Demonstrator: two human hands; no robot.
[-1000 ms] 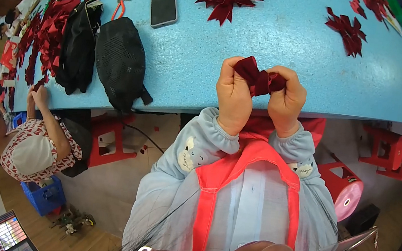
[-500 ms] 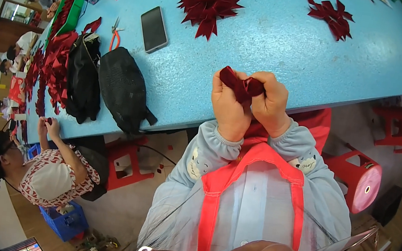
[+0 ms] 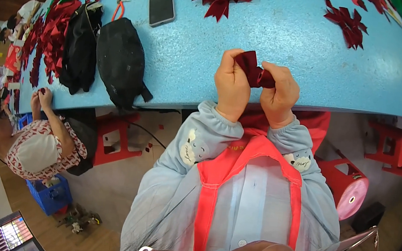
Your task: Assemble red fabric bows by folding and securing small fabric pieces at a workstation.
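Ribbon bow (image 3: 250,67) is a deep dark red, kinda velvety looking, with a wide flared end poking up on the left and tighter folds bunched to the right. It's up near the front edge of the blue surface (image 3: 183,67), between the left hand (image 3: 232,90) and right hand (image 3: 281,93). Both have their fingers (image 3: 227,61) curled in, pinching it. Versus half a second ago, the hands are further apart and that left end looks flatter, more spread out.
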